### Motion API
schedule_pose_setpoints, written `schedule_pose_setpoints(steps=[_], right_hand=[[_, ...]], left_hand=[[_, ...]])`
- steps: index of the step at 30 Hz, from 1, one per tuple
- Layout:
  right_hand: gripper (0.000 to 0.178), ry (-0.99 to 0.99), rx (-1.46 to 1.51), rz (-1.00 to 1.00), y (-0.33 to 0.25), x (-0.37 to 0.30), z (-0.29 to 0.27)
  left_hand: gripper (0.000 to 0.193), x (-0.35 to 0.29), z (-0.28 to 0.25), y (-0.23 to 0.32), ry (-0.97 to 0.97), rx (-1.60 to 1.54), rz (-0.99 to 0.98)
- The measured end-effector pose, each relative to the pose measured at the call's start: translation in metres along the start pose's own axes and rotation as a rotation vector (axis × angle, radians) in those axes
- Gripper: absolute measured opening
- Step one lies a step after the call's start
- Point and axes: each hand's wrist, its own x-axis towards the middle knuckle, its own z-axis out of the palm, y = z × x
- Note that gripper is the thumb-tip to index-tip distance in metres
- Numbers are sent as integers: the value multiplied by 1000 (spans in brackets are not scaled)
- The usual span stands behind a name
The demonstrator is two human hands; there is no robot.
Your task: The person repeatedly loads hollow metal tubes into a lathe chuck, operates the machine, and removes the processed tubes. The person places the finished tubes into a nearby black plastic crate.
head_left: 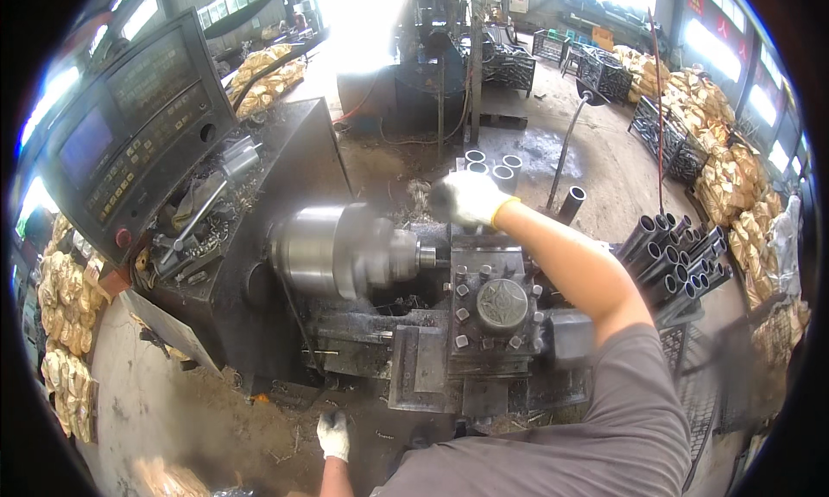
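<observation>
My right hand (477,197), in a white glove with a yellow cuff, reaches across the lathe to its far side. Its fingers are curled, with a dark patch at their tips; whatever is inside them is hidden. Just beyond it stand several metal tubes (503,171) with bright rims. Below and left of that hand, the lathe chuck (319,251) is blurred as if spinning, with a short shiny round end (427,257) sticking out toward the square tool post (490,307). Low in front of the machine hangs my left hand (332,436), also gloved, fingers drawn together, nothing visible in it.
A control panel (129,126) with a screen stands at the left, with a metal T-handled wrench (194,225) among chips beside it. At the right lies a stack of dark tubes (669,259); one tube (572,205) stands nearer. Brown paper-wrapped bundles (730,186) line the side.
</observation>
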Motion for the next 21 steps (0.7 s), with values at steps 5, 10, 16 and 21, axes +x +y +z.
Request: schedule_pose_setpoints(steps=[5, 10, 16, 21], right_hand=[[40, -722, 208, -41, 36, 21, 61], [27, -685, 188, 38, 14, 4, 84], [32, -614, 237, -139, 222, -112, 132], [40, -530, -168, 329, 154, -186, 89]], left_hand=[[25, -10, 42, 176, -32, 309, 427], [46, -1, 81, 276, -33, 353, 937], [43, -17, 61, 242, -75, 328, 839], [37, -23, 44, 187, -104, 305, 605]])
